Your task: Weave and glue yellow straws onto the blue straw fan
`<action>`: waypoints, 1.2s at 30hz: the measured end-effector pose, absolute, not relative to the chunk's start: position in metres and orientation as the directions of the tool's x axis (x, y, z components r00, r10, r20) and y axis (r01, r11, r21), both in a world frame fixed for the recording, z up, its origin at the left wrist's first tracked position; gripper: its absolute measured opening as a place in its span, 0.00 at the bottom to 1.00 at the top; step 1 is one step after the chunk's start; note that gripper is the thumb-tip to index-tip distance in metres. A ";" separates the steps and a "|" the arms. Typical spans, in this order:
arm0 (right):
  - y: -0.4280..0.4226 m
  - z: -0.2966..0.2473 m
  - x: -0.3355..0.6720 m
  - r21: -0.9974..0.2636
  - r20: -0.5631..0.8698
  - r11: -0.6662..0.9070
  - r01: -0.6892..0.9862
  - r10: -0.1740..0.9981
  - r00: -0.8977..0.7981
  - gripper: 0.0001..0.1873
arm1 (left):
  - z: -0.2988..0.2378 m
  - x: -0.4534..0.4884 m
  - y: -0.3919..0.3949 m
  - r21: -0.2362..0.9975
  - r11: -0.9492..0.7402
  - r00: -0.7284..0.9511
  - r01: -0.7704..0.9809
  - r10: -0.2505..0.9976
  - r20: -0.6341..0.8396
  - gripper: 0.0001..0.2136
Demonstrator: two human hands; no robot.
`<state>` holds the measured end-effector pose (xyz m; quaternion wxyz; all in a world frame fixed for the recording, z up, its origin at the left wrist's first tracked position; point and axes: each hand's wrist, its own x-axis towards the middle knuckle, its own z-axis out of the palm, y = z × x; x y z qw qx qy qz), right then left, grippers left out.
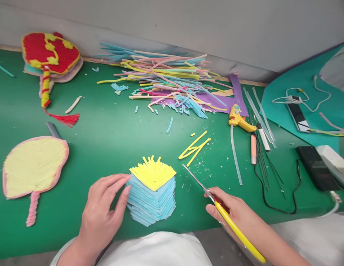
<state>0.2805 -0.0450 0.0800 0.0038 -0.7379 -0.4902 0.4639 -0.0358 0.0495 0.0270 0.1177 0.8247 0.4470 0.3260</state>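
A green tabletop fills most of the frame beneath a pale wall, with a teal board at upper right and a heap of pastel chenille stems at upper centre. A pale yellow fan lies at left. The blue-and-yellow chenille panel sits flat at lower centre, its yellow ends fanning out unevenly along the top. The left hand is half-curled, fingertips at the panel's left edge; whether they pinch it is hard to tell. The right hand is closed around yellow-handled scissors, tips near some yellow chenille snippets. For clean cutting, I would press the panel firmly flat, keep the left fingertips clear of the blades, and snip in short strokes without tugging fibres loose.
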 end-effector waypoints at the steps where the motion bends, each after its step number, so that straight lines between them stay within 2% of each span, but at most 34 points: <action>1: -0.046 0.080 0.280 -0.454 -0.681 -0.517 0.725 0.727 0.092 0.19 | 0.026 -0.038 0.049 0.472 -0.560 0.370 0.681 0.820 0.437 0.13; 8: -0.053 0.074 0.281 -0.442 -0.667 -0.531 0.724 0.733 0.131 0.22 | 0.015 -0.048 0.042 0.389 -0.428 0.292 0.816 0.885 0.362 0.10; 15: -0.067 0.063 0.288 -0.436 -0.636 -0.523 0.732 0.755 0.160 0.23 | 0.016 -0.052 0.041 0.366 -0.216 0.182 0.905 0.975 0.125 0.25; 18: -0.071 0.060 0.285 -0.435 -0.619 -0.531 0.727 0.763 0.187 0.25 | 0.018 -0.045 0.043 0.416 -0.195 0.187 0.888 0.980 0.060 0.24; 23: -0.073 0.058 0.280 -0.454 -0.605 -0.534 0.713 0.772 0.193 0.26 | 0.019 -0.029 0.046 0.512 -0.199 0.228 0.836 0.974 0.005 0.15; 26: -0.073 0.056 0.277 -0.477 -0.553 -0.512 0.715 0.807 0.208 0.26 | 0.021 -0.023 0.048 0.629 -0.160 0.229 0.760 0.973 -0.029 0.12; 30: -0.070 0.051 0.277 -0.502 -0.516 -0.479 0.720 0.834 0.195 0.26 | 0.031 -0.018 0.050 0.806 -0.003 0.192 0.592 0.972 -0.137 0.12; 36: -0.066 0.051 0.275 -0.510 -0.532 -0.470 0.721 0.831 0.166 0.25 | 0.046 -0.003 0.051 0.880 0.300 0.109 0.368 0.926 -0.361 0.20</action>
